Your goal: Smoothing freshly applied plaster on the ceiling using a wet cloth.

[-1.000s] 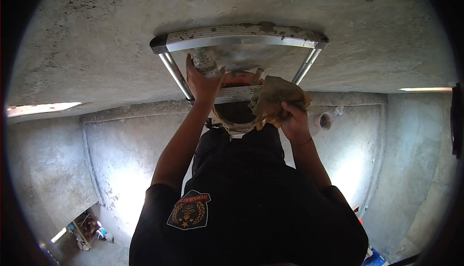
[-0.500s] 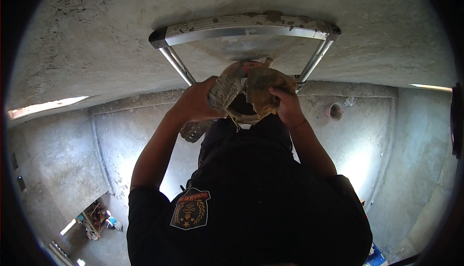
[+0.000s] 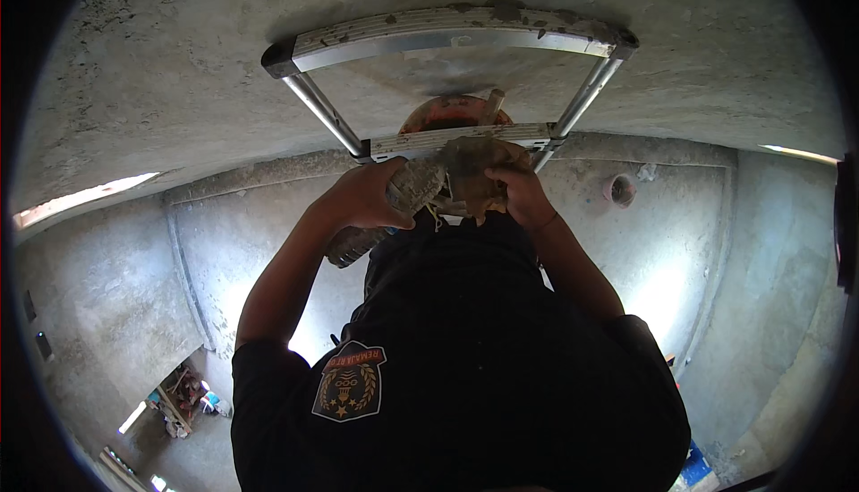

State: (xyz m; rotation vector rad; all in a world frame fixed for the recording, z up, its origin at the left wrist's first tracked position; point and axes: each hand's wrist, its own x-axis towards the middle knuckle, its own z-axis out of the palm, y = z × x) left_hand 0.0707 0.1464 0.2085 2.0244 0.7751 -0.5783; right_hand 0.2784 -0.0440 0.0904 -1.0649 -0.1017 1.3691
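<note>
Both my hands are raised in front of my waist, close to an aluminium ladder. My left hand point(image 3: 365, 192) is closed round a grey, rough lump point(image 3: 418, 183) that looks caked with cement; its exact kind is unclear. Between the thumb and fingers of my right hand point(image 3: 523, 190) is a brown, crumpled piece point(image 3: 472, 174), perhaps cloth or sponge. The two held pieces are close together, almost touching. Just beyond them, past a ladder step point(image 3: 416, 143), a reddish round container point(image 3: 452, 109) shows its rim, with a stick-like handle point(image 3: 492, 106) standing up from it.
The ladder's top step point(image 3: 456, 38) spans the view close to a rough plastered wall point(image 3: 215, 54). Beside my left hip is a dark ridged object point(image 3: 356, 246). Far below on the right, a bucket point(image 3: 619, 190) stands on the floor; piled items point(image 3: 183, 398) lie at lower left.
My hands and the two pieces have come slightly toward my body and closer together. A ladder step and more of the reddish container now show beyond them.
</note>
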